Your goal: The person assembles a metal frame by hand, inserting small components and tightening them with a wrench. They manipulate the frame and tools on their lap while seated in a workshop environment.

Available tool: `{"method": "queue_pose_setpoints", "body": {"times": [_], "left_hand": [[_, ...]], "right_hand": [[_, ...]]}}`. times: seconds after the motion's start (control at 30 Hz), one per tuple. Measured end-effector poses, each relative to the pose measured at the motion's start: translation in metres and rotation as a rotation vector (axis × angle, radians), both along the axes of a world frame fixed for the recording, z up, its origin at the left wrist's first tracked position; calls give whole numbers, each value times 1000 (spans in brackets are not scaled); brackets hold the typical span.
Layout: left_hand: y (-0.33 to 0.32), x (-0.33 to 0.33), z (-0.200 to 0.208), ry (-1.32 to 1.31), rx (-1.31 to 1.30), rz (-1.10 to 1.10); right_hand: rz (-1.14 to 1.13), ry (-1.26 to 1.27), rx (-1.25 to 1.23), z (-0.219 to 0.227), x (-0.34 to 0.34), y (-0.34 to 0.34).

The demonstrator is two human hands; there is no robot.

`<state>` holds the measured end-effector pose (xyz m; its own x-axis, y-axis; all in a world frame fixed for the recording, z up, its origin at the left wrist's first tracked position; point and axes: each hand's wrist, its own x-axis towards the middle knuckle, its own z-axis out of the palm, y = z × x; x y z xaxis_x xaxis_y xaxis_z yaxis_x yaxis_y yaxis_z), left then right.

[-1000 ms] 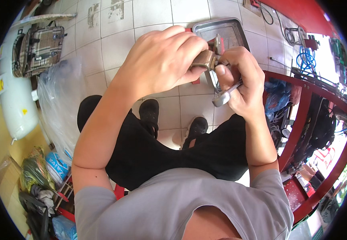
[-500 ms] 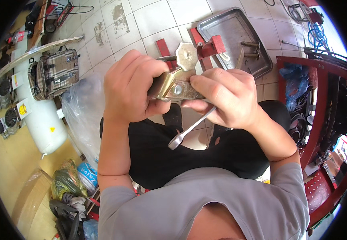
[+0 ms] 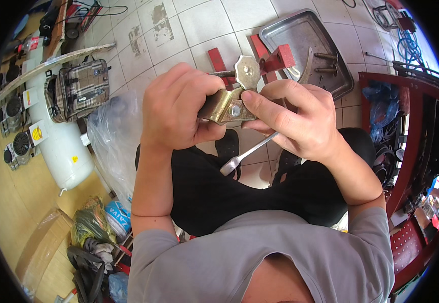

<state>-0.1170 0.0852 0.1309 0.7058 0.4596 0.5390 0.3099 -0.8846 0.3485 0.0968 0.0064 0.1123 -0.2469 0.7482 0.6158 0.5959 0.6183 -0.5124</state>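
Observation:
My left hand [image 3: 179, 108] is wrapped round a brass-coloured metal bracket [image 3: 213, 106], held up over my lap. A round bolt head or nut [image 3: 235, 109] shows on the bracket's face. A pale metal disc with a scalloped edge [image 3: 247, 72] stands at its far side; I cannot tell how it joins. My right hand [image 3: 303, 118] is closed round a wrench [image 3: 249, 153], whose visible end slants down to the left. The right thumb tip presses on the bracket's right part. The fingers hide the wrench's other end.
Beyond my hands, red metal pieces [image 3: 280, 57] stand on the tiled floor beside a grey metal tray [image 3: 292, 35] holding bolt-like parts [image 3: 324, 63]. A red rack [image 3: 401, 126] is at right. On the left are a white tank [image 3: 62, 161], plaid bag [image 3: 84, 86] and clear plastic sheet [image 3: 113, 136].
The scene has shifted slightly right in view. The wrench's visible end has risen a little, and the right fingers have changed position on it. Both hands keep their holds.

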Motion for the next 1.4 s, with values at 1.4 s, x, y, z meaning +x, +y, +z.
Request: {"method": "queue_pose_setpoints", "body": {"times": [1.4], "left_hand": [[-13,14,8,217,-17,12]], "right_hand": [[28,-271,-99,25,9,-1]]}}
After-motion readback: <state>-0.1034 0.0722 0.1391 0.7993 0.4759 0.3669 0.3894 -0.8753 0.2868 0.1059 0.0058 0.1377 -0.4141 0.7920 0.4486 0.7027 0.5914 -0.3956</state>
